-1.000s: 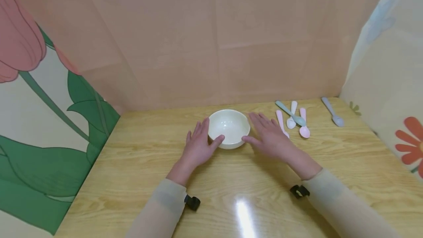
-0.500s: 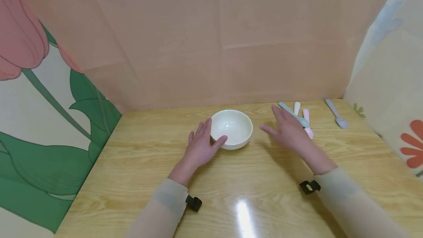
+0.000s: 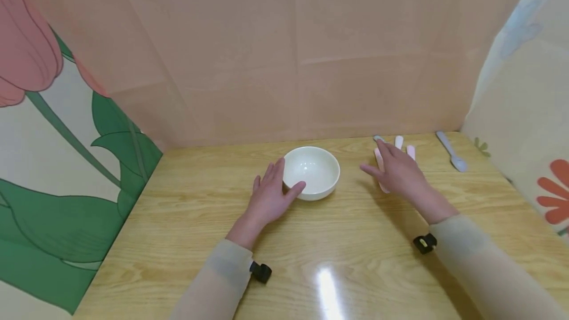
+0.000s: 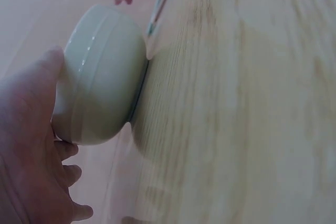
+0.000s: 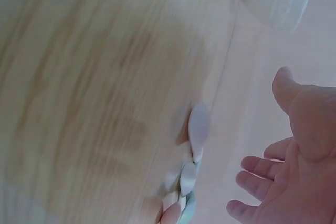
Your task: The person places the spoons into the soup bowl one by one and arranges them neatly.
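Observation:
A white bowl (image 3: 313, 174) stands upright on the wooden table. My left hand (image 3: 267, 195) is at its left side, fingers extended along the outer wall and thumb by the near rim. From the left wrist, the bowl's outer wall (image 4: 102, 77) shows beside the thumb, several fingertips beyond it. My right hand (image 3: 400, 169) hovers over a small group of spoons, fingers loosely spread and holding nothing. It partly hides a pink spoon (image 3: 379, 158), a green spoon (image 3: 378, 138), a white spoon (image 3: 399, 141) and another pink spoon (image 3: 411, 151). Spoon heads, including a white one (image 5: 188, 178), overlap in the right wrist view.
A grey-purple spoon (image 3: 451, 153) lies apart at the back right corner. A plain pinkish backdrop (image 3: 231, 63) rises behind the table (image 3: 195, 211), with printed flower panels at both sides. A light glare falls on the front of the tabletop.
My right hand has left the bowl's right side and moved right, over the spoons. My left hand stays at the bowl, which keeps its place on the table.

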`<control>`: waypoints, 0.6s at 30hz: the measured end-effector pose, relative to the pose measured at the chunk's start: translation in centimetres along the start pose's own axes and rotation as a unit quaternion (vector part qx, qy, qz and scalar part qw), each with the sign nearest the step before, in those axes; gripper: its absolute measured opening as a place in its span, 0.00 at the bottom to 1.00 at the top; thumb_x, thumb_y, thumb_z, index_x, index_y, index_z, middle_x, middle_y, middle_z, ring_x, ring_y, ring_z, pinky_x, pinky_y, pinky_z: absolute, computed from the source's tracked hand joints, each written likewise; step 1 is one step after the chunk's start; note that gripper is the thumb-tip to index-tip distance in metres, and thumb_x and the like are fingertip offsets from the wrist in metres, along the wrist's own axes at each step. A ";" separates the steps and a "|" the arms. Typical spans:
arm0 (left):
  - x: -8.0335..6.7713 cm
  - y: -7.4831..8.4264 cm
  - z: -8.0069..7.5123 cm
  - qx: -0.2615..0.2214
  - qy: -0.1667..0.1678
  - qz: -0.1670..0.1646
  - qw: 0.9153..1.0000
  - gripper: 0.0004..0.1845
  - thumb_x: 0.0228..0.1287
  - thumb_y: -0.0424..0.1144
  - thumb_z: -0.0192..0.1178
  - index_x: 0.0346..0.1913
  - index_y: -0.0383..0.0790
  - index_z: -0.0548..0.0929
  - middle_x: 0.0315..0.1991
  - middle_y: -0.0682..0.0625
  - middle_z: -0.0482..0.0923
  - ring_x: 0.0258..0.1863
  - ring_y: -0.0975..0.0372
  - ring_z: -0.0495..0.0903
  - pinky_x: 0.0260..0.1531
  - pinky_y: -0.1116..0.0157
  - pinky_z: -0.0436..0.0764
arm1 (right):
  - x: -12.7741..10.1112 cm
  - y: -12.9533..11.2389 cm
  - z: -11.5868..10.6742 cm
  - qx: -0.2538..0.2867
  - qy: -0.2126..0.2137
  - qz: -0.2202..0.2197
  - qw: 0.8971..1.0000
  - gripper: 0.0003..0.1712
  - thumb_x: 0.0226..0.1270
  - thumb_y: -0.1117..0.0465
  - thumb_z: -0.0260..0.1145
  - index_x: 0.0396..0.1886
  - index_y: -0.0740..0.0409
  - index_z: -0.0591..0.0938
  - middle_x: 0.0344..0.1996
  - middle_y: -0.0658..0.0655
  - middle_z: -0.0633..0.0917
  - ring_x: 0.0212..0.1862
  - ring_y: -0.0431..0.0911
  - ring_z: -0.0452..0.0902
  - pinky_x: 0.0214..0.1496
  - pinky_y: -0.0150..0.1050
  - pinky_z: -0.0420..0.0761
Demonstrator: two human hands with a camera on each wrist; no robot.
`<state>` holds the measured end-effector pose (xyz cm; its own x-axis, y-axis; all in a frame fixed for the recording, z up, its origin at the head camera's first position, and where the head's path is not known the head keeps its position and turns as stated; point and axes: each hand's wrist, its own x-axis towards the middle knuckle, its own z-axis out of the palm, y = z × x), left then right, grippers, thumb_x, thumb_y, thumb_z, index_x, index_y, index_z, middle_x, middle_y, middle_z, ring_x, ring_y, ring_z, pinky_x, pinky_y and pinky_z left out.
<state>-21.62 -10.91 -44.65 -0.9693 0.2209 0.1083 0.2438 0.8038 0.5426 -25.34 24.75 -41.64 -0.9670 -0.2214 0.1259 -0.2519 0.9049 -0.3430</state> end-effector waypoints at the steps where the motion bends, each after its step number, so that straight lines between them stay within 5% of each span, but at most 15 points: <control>1: 0.0 0.0 0.0 0.000 -0.001 -0.001 1.000 0.58 0.77 0.79 0.47 0.92 0.42 0.48 0.90 0.44 0.50 0.89 0.47 0.47 0.83 0.35 0.45 | 0.0 0.1 0.0 -0.006 0.003 -0.001 1.000 0.58 0.86 0.35 0.62 0.89 0.71 0.48 0.77 0.86 0.63 0.76 0.80 0.62 0.74 0.75 0.66; 8: 0.1 0.1 0.1 0.000 -0.005 -0.007 1.000 0.57 0.78 0.79 0.47 0.92 0.42 0.47 0.90 0.44 0.50 0.89 0.48 0.47 0.84 0.36 0.45 | 0.1 0.8 0.1 -0.035 0.000 0.016 0.999 0.56 0.85 0.35 0.62 0.89 0.70 0.52 0.70 0.87 0.70 0.67 0.84 0.69 0.58 0.82 0.73; 18: 0.0 0.1 0.1 0.000 -0.004 -0.008 1.000 0.57 0.78 0.79 0.47 0.92 0.43 0.47 0.90 0.45 0.50 0.89 0.48 0.47 0.84 0.36 0.45 | 0.3 1.1 0.2 -0.048 -0.014 0.030 0.998 0.54 0.85 0.35 0.63 0.86 0.72 0.57 0.65 0.86 0.74 0.64 0.83 0.72 0.55 0.81 0.74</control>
<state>-21.60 -10.74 -44.65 -0.9729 0.2116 0.0930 0.2277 0.8075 0.5442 -25.94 25.66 -42.15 -0.9811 -0.1751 0.0822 -0.1907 0.9473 -0.2574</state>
